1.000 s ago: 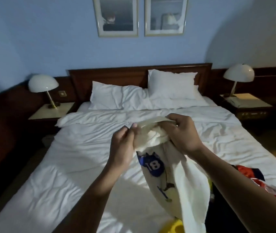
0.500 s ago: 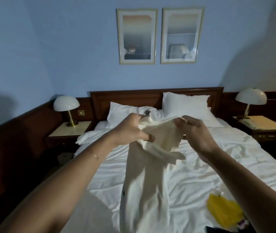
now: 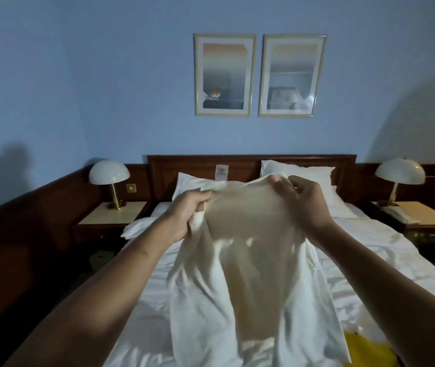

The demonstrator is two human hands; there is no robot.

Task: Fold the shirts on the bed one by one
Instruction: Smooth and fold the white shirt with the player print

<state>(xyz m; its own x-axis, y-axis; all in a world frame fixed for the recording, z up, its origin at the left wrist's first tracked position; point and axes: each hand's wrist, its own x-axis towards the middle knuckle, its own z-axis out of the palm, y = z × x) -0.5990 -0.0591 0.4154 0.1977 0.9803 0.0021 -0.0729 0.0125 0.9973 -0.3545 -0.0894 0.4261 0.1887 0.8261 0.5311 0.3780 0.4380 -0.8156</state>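
1. Nearest, lower right: shows only a scrap of a yellow garment [image 3: 364,348], cut off by the frame edge and partly hidden behind the cream shirt [image 3: 250,282]; too little in view to tell its kind.
2. Blurs along the shirt's hanging lower folds. Holds it up in the air over the bed [image 3: 370,229], stretched between both hands and draping down toward the white sheets.
3. With the left hand [image 3: 184,218], grips a bunched fold at the shirt's top left, fingers curled tight round it.
4. With the right hand [image 3: 301,205], a little higher, pinches the top edge between thumb and fingers.
5. Above the collar: a small white label [image 3: 221,172], print unreadable.
6. Behind: pillows [image 3: 317,170] half hidden by shirt and hands. To the left, a domed lamp [image 3: 109,172] on a table [image 3: 99,218].
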